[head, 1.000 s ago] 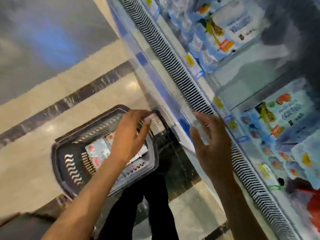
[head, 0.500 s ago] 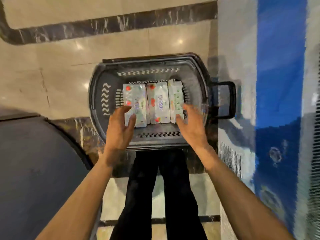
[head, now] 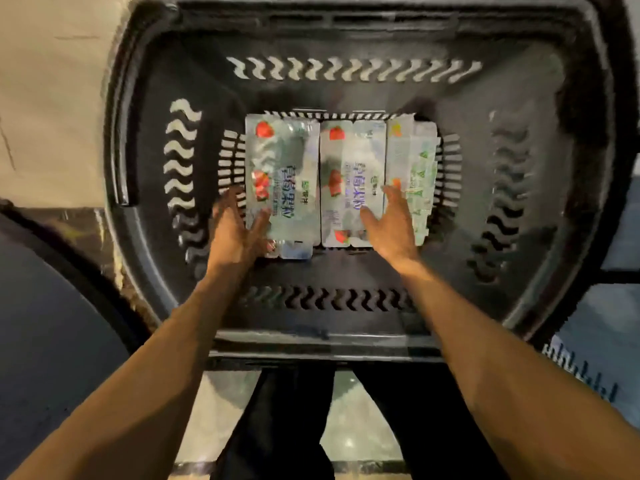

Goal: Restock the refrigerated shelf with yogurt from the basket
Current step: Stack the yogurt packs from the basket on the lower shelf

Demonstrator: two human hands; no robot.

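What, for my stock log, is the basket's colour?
The basket is black, best seen in head view.

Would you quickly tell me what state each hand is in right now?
Left hand: open, fingers spread at the left yogurt pack, not gripping it.
Right hand: open over the middle yogurt pack, holding nothing.

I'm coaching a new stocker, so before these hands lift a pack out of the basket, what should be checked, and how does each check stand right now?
1. Yogurt in the basket: ok, three packs lie side by side.
2. Left hand placed: ok, at the left edge of the left pack.
3. Right hand placed: ok, over the middle pack, beside the right pack.
4. Grip closed: not ok, both hands are open.
5. Room on the shelf: cannot tell, it is out of view.
6. Packs undamaged: cannot tell, too blurred.
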